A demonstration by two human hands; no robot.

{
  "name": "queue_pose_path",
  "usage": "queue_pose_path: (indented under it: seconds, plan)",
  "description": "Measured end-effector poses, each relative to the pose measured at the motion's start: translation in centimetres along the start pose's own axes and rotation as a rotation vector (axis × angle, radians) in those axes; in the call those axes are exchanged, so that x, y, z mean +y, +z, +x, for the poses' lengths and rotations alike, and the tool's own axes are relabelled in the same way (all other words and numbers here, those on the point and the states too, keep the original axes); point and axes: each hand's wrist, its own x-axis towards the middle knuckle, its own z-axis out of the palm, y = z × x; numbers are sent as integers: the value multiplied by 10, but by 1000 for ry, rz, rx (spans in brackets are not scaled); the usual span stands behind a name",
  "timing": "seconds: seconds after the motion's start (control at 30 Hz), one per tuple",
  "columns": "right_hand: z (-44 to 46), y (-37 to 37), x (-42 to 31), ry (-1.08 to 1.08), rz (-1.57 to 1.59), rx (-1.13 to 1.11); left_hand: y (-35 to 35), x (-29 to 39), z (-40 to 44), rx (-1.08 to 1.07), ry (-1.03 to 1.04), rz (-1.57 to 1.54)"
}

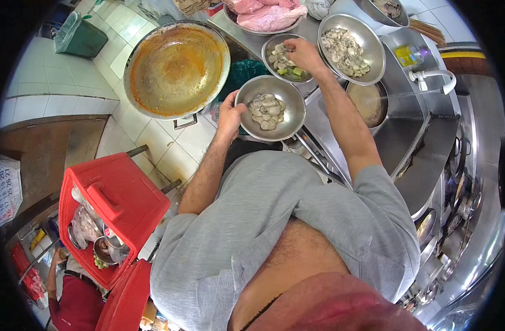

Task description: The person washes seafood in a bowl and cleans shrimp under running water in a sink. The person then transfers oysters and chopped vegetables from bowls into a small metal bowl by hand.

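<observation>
My left hand (230,115) grips the rim of a metal bowl (292,124) from the left, thumb on its inner edge. Shucked oysters (267,111) lie in the middle of that bowl. Just behind it, my right hand (305,55) reaches over a second metal bowl (270,67), its fingertips pinched on a small greyish piece that looks like an oyster. More oysters (278,57) and a few green chunks (292,71) lie in this bowl. A metal colander (376,55) full of oysters (346,52) stands right of my right hand.
A large stained wok (178,69) is at the left. Raw meat (269,16) fills a bowl at the back. A sink with a white faucet (429,77) and a brownish pan (368,102) lies right. A red cooler (114,204) stands lower left, near another person (78,300).
</observation>
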Motion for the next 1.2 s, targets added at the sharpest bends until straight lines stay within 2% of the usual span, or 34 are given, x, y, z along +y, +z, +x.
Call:
queue_pose_path:
  seconds: [0.17, 0.43, 0.57, 0.77, 0.87, 0.93, 1.03, 1.2]
  plan:
    - [17, 15, 1, -33, -148, -136, -1, 2, 0, -18, -8, -3]
    - [8, 9, -12, 92, -288, -258, -2, 3, 2, -38, -1, 18]
    - [7, 11, -10, 83, -323, -237, 0, 5, 0, -34, -5, 8]
    - [15, 6, 16, -7, -200, -216, -4, 2, 1, -40, -17, 16]
    - [19, 0, 12, 37, -125, -142, -4, 1, 2, -26, -9, 25]
    - [17, -6, 4, 131, -127, 8, -6, -2, 3, -24, 4, 17]
    - [18, 4, 10, 169, -116, -82, -7, -3, 5, -34, -8, 7]
    - [20, 16, 6, 132, -140, -53, -3, 6, 2, -10, -28, 35]
